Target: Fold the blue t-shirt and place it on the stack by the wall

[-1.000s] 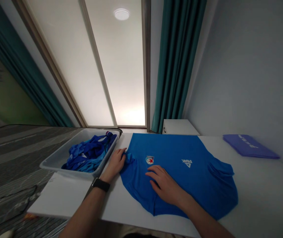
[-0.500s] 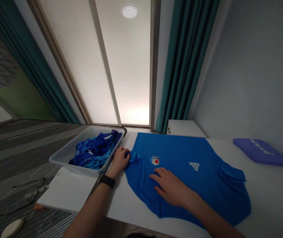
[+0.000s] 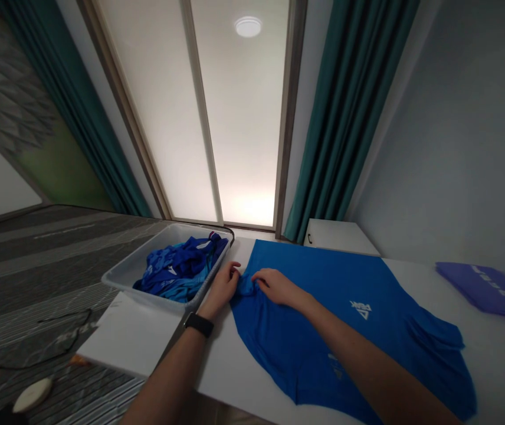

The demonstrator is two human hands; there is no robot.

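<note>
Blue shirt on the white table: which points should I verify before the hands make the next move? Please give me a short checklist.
1. Both hands on one sleeve: ok. The left hand and right hand pinch the blue shirt at the sleeve beside the bin.
2. That sleeve flat: not ok, it is bunched.
3. Shirt body smooth on the table: ok, mostly.
4. Other sleeve flat: not ok, it is wrinkled.
5. Near hem fully on the table: cannot tell, the right arm hides part of it.
6. Folded purple garment apart from the shirt: ok.
</note>
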